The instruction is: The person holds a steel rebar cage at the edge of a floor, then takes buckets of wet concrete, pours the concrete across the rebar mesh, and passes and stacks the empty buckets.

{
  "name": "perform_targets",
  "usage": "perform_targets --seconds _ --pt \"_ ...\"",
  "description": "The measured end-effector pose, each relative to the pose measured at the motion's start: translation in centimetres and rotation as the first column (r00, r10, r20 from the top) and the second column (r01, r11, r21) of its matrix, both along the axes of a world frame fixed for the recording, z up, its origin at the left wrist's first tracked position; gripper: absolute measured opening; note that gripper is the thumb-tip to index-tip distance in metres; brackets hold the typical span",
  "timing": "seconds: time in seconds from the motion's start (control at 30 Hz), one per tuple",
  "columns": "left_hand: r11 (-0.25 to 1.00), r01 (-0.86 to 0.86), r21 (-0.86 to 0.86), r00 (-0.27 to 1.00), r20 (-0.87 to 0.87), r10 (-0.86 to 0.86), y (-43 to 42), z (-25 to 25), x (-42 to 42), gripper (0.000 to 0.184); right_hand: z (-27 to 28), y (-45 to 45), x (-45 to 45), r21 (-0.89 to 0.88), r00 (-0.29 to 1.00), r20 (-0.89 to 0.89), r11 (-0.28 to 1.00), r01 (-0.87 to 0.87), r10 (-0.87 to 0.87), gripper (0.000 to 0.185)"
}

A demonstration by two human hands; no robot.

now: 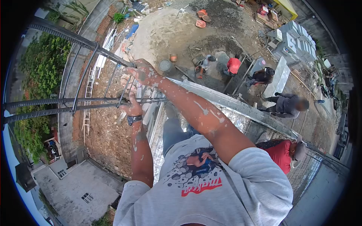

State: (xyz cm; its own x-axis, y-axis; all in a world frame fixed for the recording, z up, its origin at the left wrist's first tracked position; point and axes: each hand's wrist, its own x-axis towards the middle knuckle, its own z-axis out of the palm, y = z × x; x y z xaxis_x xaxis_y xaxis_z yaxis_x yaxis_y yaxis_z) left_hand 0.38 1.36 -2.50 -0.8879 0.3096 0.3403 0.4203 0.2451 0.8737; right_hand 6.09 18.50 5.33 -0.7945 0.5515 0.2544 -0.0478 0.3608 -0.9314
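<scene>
A column cage of ribbed rebar [71,37] with thin steel stirrups [83,79] reaches in from the left. My right hand [145,73], spotted with dried cement, is wrapped round the cage's upper bar close to its near end. Below it, my left hand [132,107], with a dark watch [134,119] on the wrist, is closed on the cage at a stirrup by the lower bars. Its fingers are partly hidden, so the exact grip is unclear. Both forearms carry cement splashes.
A long concrete beam edge [241,110] runs beside me, with a rebar mesh [309,165] near it. Far below, several people work around wet mortar; a person in a red shirt [277,152] is closer, at right. Grey blocks [294,41] are stacked beyond.
</scene>
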Motion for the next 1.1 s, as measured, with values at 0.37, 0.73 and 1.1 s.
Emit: perform_targets --seconds 0.37,0.73,1.1 --pt "0.983 -0.184 0.014 0.951 0.256 0.174 1.5 2.9 2.3 0.074 -6.0 -1.9 -3.9 0.148 0.995 0.014 0.984 0.097 -0.1 0.035" --pt "0.999 -0.022 -0.044 0.999 0.029 0.023 -2.0 -2.8 -2.7 0.067 1.0 -0.6 -0.6 -0.15 0.989 0.142 0.988 -0.018 0.039 0.057" --pt "0.991 -0.101 -0.093 0.99 0.085 0.109 1.2 4.2 3.0 0.078 -4.1 -0.8 -4.4 -0.14 1.0 0.005 0.99 -0.026 0.027 0.066"
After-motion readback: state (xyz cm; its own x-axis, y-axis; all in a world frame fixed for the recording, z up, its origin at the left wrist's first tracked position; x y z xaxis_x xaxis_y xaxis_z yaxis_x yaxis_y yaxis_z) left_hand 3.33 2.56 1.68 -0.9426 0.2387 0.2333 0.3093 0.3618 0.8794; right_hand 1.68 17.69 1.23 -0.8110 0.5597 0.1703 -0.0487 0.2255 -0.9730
